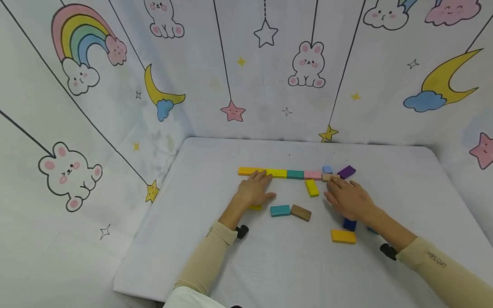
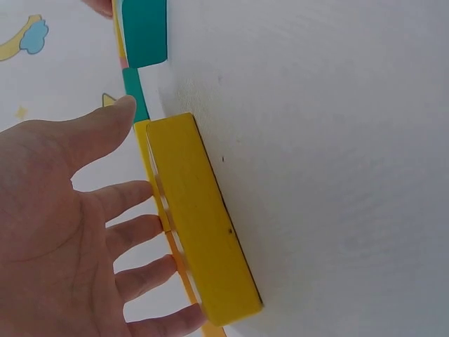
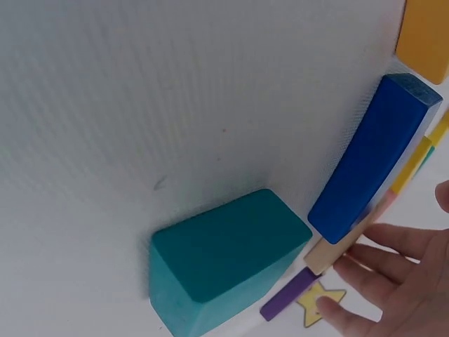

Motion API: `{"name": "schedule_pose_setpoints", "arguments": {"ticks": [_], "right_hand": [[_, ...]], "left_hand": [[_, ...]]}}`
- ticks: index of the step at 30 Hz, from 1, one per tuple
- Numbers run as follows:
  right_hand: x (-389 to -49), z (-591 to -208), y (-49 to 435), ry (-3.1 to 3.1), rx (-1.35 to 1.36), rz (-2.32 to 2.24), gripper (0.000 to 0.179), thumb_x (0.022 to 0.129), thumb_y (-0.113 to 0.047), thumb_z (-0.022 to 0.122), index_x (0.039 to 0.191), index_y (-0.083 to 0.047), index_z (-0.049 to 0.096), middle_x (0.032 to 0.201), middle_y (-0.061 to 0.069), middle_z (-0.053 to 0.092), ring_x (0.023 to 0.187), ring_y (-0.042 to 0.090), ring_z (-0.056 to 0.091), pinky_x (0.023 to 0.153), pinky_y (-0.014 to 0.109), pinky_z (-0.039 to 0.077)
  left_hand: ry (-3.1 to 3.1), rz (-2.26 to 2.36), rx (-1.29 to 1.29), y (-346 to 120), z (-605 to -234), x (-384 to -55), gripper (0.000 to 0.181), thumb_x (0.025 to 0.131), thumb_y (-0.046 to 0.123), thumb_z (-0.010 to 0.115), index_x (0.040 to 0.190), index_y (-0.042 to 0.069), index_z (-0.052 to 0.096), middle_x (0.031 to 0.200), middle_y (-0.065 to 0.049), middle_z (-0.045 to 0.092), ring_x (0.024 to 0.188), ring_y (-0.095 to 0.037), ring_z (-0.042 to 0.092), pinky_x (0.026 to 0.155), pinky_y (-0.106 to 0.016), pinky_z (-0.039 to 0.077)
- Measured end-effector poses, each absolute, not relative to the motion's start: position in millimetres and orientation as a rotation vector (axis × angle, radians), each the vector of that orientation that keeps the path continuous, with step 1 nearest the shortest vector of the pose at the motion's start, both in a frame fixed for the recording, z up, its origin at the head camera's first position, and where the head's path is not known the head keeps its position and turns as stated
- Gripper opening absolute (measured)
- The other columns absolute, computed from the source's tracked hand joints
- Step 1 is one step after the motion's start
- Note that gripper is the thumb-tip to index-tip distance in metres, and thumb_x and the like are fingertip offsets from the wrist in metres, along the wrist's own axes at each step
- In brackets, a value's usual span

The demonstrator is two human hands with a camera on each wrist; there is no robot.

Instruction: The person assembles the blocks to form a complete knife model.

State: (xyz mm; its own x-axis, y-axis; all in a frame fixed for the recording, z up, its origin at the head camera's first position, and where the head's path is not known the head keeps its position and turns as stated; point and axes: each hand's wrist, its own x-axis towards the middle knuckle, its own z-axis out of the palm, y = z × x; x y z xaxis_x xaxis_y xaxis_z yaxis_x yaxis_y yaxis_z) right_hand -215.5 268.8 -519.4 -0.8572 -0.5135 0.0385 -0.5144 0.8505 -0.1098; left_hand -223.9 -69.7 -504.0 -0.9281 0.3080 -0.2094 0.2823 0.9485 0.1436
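Observation:
A straight row of blocks runs along the far part of the table: orange, yellow, green, pink and natural wood. My left hand has its fingers spread, fingertips right at the orange and yellow blocks' near side. Under its wrist lies another yellow block. My right hand reaches to the row's right end, its extended fingertips at the natural wood block, which they partly cover. Beside it are a purple block and a light blue block.
Closer in lie a small yellow block, a teal block, a brown block and an orange block. A dark blue block and another teal block sit beneath my right forearm. A patterned wall backs the white table.

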Motion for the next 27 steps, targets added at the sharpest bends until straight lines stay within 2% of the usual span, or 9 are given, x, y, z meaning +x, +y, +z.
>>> {"name": "schedule_pose_setpoints", "arguments": {"ticks": [11, 27], "right_hand": [[-221.9, -525.4, 270.5, -3.057, 0.794, 0.274, 0.06, 0.113, -0.041, 0.042, 0.15, 0.005, 0.051, 0.157, 0.029, 0.045, 0.145, 0.045, 0.042, 0.117, 0.069, 0.031], [-223.9, -528.5, 276.8, -2.977, 0.855, 0.409, 0.057, 0.112, -0.039, 0.047, 0.146, 0.006, 0.054, 0.156, 0.029, 0.045, 0.141, 0.048, 0.047, 0.114, 0.065, 0.038]], "left_hand": [[2.873, 0.164, 0.432, -69.6, -504.3, -224.3, 0.075, 0.102, 0.06, 0.056, 0.164, 0.024, 0.036, 0.173, -0.003, 0.025, 0.159, -0.028, 0.021, 0.118, -0.057, 0.039], [2.873, 0.181, 0.422, -68.3, -505.2, -225.0, 0.075, 0.102, 0.06, 0.057, 0.164, 0.023, 0.036, 0.172, -0.003, 0.025, 0.159, -0.028, 0.021, 0.118, -0.056, 0.039]]}}
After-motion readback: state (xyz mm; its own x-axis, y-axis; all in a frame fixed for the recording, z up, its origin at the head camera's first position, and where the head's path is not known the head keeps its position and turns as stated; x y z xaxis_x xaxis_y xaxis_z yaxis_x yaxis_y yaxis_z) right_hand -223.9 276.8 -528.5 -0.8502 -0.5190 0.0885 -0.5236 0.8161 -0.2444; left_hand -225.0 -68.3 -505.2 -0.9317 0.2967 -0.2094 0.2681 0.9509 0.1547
